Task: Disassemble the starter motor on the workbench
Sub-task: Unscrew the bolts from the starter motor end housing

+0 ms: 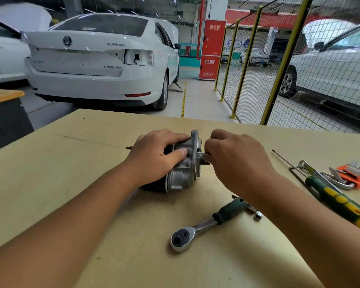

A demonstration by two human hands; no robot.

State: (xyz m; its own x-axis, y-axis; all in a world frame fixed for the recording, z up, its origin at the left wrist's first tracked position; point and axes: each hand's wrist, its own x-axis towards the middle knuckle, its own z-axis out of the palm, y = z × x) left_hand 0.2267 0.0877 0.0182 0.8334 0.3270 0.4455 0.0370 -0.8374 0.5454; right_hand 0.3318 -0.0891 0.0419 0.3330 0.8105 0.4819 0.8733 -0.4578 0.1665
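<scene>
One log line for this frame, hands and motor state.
left hand grips starter motor on workbench | right hand pinches small metal part at its flange | ratchet lies unused

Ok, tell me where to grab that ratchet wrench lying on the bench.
Take the ratchet wrench by its dark green handle, coming from above on the right-hand side. It lies flat on the workbench with the handle angled up-right toward the right hand, clear of the metal head at its lower-left end.

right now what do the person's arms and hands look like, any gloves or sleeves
Both are bare: no gloves on the left hand or the right hand, and no sleeves on either forearm as far as the frame shows. No watch, ring or wristband is visible. The fingernails look short.
</scene>
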